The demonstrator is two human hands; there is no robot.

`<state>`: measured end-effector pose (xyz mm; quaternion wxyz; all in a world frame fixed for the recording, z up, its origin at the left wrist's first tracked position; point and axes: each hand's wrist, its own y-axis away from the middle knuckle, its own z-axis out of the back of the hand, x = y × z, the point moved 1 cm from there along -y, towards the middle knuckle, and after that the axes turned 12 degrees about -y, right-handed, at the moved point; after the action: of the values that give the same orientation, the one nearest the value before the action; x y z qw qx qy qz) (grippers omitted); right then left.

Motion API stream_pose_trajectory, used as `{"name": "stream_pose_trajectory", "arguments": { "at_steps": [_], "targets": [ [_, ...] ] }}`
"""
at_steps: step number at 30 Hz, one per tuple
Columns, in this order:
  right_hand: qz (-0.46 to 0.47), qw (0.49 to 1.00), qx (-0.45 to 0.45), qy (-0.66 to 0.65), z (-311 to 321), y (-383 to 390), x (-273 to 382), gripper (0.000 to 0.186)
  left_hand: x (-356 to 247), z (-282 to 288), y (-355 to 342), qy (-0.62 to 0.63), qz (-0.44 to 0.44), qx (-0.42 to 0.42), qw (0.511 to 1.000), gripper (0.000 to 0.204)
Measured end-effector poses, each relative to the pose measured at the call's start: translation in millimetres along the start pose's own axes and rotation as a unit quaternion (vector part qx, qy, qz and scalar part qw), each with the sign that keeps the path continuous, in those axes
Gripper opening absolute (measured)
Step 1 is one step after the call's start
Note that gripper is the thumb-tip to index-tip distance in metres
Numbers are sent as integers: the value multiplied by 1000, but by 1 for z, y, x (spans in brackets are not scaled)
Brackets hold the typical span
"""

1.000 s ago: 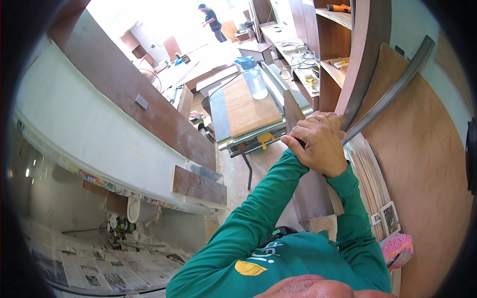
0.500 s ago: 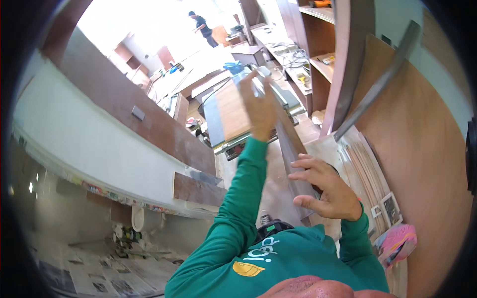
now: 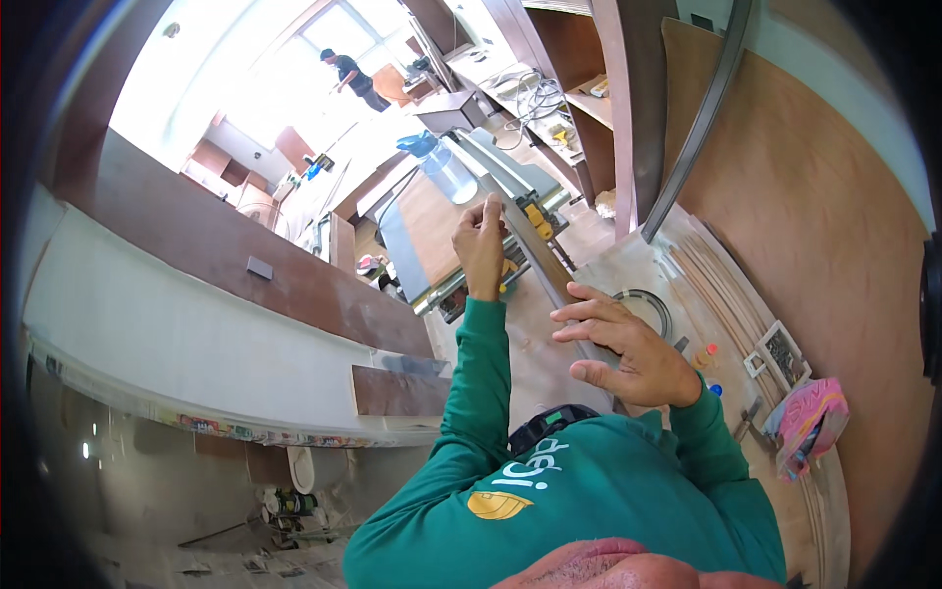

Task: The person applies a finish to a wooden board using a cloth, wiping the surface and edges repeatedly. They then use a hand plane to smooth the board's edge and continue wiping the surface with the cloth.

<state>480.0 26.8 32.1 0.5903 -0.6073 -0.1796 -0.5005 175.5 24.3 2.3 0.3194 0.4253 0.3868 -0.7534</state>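
Along the board, left hand apparently touching, right hand spread.

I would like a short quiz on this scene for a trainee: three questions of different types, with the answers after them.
1. True or false: the right hand has its fingers spread.
2. Which is nearer the bottle: A, right hand; B, left hand?
3. Complete: a long brown ___ runs between the hands.

Key: 1, true; 2, B; 3, board.
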Motion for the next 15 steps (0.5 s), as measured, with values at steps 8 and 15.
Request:
{"name": "stream_pose_trajectory", "arguments": {
  "at_steps": [8, 15],
  "targets": [
    [12, 1000, 6, -6, -1, -1, -4, 35, 0, 10, -40, -99, 12, 62, 993, 44],
    [25, 999, -13, -21, -4, 2, -6, 33, -10, 55, -42, 135, -33, -89, 986, 30]
  ]
}}
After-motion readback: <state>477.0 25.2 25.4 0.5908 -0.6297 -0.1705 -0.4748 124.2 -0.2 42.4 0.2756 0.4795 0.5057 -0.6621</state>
